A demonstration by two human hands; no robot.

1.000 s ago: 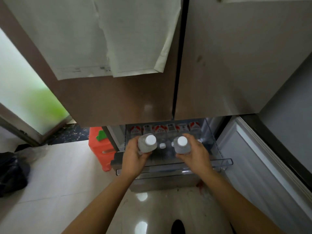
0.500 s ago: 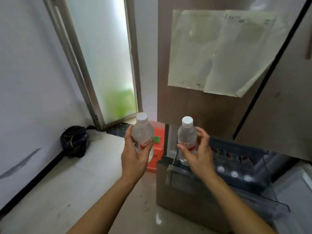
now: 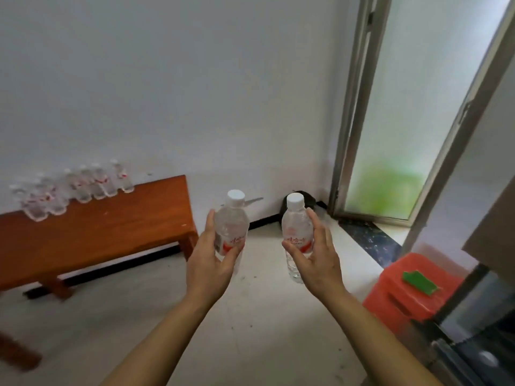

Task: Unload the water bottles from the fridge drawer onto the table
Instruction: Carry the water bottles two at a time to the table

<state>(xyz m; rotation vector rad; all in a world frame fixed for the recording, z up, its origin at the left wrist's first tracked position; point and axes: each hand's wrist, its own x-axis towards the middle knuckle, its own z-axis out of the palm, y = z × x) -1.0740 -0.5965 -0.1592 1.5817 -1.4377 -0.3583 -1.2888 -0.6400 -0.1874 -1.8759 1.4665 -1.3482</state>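
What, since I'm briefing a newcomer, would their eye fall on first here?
Two white-capped water bottles are held upright at centre: the left bottle in the left hand, the right bottle in the right hand. Behind, at left, a blurred cluster of bottles stands on the wooden table.

The left bottle (image 3: 232, 227), gripped in the left hand (image 3: 207, 263), and the right bottle (image 3: 296, 229), gripped in the right hand (image 3: 315, 260), have been lifted out of the fridge drawer (image 3: 473, 344) and carried away from it. They are now held upright over the floor. The view has been swung leftward. The drawer is left as a sliver at the lower right, and a wooden table (image 3: 111, 232) bearing a blurred row of bottles (image 3: 83, 185) has been brought into sight at the left.
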